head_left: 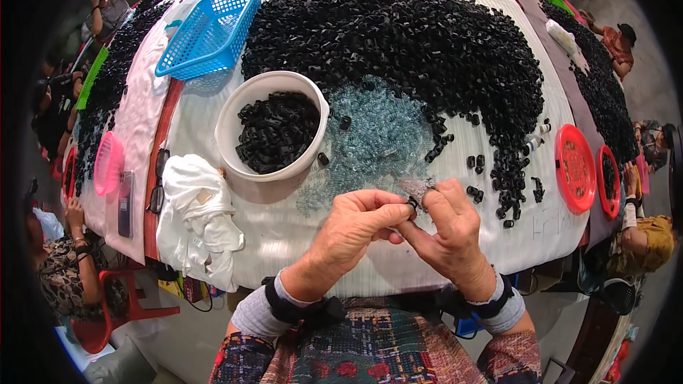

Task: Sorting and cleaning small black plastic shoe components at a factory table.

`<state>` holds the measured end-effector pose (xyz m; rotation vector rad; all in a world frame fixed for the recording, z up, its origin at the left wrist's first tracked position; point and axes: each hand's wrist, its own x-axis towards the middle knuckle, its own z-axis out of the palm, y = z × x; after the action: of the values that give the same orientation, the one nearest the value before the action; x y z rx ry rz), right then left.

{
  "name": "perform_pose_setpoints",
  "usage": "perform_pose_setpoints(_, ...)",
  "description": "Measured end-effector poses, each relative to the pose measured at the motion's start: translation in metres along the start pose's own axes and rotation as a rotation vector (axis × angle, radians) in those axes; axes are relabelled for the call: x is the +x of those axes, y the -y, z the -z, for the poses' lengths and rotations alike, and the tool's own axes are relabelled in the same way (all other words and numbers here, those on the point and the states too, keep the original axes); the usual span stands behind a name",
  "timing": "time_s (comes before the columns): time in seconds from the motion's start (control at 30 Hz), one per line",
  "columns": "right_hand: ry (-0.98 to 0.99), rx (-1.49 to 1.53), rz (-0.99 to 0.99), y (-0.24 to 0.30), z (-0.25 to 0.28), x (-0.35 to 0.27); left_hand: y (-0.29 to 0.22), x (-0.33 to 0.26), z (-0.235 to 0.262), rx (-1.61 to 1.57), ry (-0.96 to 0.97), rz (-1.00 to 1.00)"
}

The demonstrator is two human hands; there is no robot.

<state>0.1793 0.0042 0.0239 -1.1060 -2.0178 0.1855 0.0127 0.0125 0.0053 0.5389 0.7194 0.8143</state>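
Note:
In front of my body both hands meet, fingertips nearly touching. My left hand (350,231) is closed, with thumb and forefinger pinching a small black plastic part (412,203). My right hand (452,231) is closed too, its bent fingers next to that part; what they grip is hidden. Beyond the fingertips shows a small clump of clear pieces (415,186). A pile of clear bluish plastic pieces (377,131) lies just past my hands. Behind it spreads a large heap of black plastic parts (398,35). To the left, a white bucket (229,135) holds more black parts.
A blue basket (206,32) stands far left. White cloth (198,213), dark glasses (158,185) and a phone (125,203) lie left. At right are a red lid (575,169) and loose black parts (509,199). Other people sit at tables on both sides; a red chair (114,306) is lower left.

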Motion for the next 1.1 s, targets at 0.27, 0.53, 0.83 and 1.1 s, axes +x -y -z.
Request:
perform_pose_setpoints(0.27,-0.025,0.017,0.006,-0.002,-0.008,-0.008,0.0,0.0,0.0,-0.017,0.003,-0.006)
perform_pose_setpoints(0.53,-0.062,0.021,0.019,-0.002,-0.002,0.003,-0.008,-0.002,-0.001,-0.118,0.073,0.086)
perform_pose_setpoints(0.83,0.08,0.061,-0.021,0.002,0.011,0.004,-0.01,-0.009,-0.003,0.036,0.053,0.013)
perform_pose_setpoints(1.1,-0.04,-0.055,-0.373,-0.072,0.057,-0.008,-0.067,-0.015,0.073,-0.339,-0.109,-0.286)
